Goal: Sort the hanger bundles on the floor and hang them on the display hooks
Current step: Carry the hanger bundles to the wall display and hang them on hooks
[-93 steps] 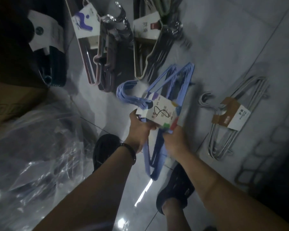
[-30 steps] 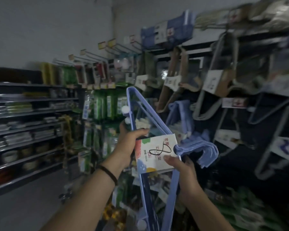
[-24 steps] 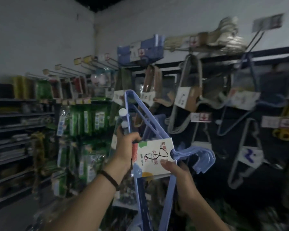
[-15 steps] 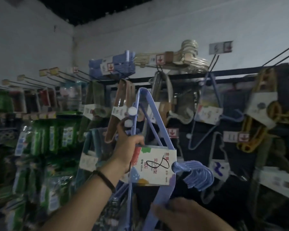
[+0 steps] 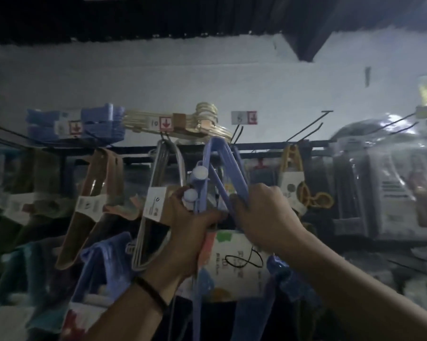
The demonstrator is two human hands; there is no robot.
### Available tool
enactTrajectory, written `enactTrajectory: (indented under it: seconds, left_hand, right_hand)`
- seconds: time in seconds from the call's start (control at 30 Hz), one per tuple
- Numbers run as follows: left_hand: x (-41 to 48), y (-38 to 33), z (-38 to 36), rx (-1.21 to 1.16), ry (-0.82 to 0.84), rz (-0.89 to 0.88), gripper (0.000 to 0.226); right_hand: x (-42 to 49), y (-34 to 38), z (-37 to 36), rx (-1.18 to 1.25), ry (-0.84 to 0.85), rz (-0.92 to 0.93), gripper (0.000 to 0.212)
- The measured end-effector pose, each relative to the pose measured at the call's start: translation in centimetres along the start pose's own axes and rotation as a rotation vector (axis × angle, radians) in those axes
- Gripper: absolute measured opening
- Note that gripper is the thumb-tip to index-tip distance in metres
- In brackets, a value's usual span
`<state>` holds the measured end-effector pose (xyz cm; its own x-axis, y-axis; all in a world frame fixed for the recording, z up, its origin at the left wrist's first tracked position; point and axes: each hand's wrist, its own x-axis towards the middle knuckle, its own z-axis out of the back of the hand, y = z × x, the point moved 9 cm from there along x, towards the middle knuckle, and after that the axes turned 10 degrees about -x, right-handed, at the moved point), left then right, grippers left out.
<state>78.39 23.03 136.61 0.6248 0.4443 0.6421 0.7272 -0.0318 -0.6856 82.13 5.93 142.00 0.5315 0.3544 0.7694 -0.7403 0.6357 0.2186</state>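
A bundle of blue plastic hangers (image 5: pixel 226 168) with a white printed card label (image 5: pixel 234 264) is raised in front of the display wall. My left hand (image 5: pixel 192 230) grips its left side just below two white knobs. My right hand (image 5: pixel 261 215) grips the right arm of the bundle above the label. The bundle's upper corner reaches up to a black wire display hook (image 5: pixel 237 136) on the dark rail. The hanger hooks (image 5: pixel 281 269) stick out low on the right.
Brown (image 5: pixel 97 193), grey (image 5: pixel 160 193) and yellow hanger bundles (image 5: pixel 298 185) hang from neighbouring hooks. Blue (image 5: pixel 94 124) and cream bundles (image 5: pixel 188 124) lie on top of the rail. Bare wire hooks (image 5: pixel 308 126) jut out at right, beside plastic-wrapped goods (image 5: pixel 389 183).
I lifted the blue bundle from the floor up to the display wall. In the last half second my right hand came up from below and took the bundle's right arm.
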Motion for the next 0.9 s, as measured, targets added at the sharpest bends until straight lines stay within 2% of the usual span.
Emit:
enactTrajectory:
  seconds: [0.07, 0.13, 0.23, 0.33, 0.47, 0.57, 0.67, 0.77, 0.9]
  left_hand:
    - [0.7, -0.2, -1.5, -0.044, 0.061, 0.046, 0.095]
    - [1.7, -1.0, -2.2, -0.017, 0.094, 0.045, 0.085]
    - [3.5, -1.5, -2.9, 0.054, 0.141, 0.087, 0.100]
    - [4.4, -1.7, -4.3, 0.163, 0.253, 0.108, 0.104]
    - [5.2, -1.8, -4.5, 0.305, 0.240, 0.103, 0.075]
    - [6.4, -2.2, -4.0, 0.301, 0.223, 0.113, 0.045]
    - [7.5, -3.1, -4.2, 0.384, 0.259, 0.087, 0.048]
    - [9.3, -4.4, -3.9, 0.565, 0.193, -0.013, 0.060]
    - [10.8, -5.2, -4.1, 0.970, 0.171, -0.068, 0.039]
  right_hand:
    - [0.8, -0.3, 0.8, -0.042, -0.006, -0.027, 0.036]
    - [1.7, -0.7, 1.6, -0.053, -0.021, -0.048, 0.036]
    - [2.2, -1.4, 2.6, -0.008, -0.056, -0.112, 0.036]
    - [2.6, -2.1, 3.2, -0.013, -0.065, -0.120, 0.035]
    - [3.8, -3.5, 4.5, 0.010, -0.114, -0.088, 0.032]
    - [5.2, -4.1, 5.2, -0.023, -0.131, -0.028, 0.030]
    - [6.5, -4.9, 5.4, -0.047, -0.126, 0.015, 0.032]
    - [7.7, -5.9, 5.0, -0.064, -0.112, 0.031, 0.032]
    - [9.5, -7.7, 3.8, -0.081, -0.073, 0.018, 0.027]
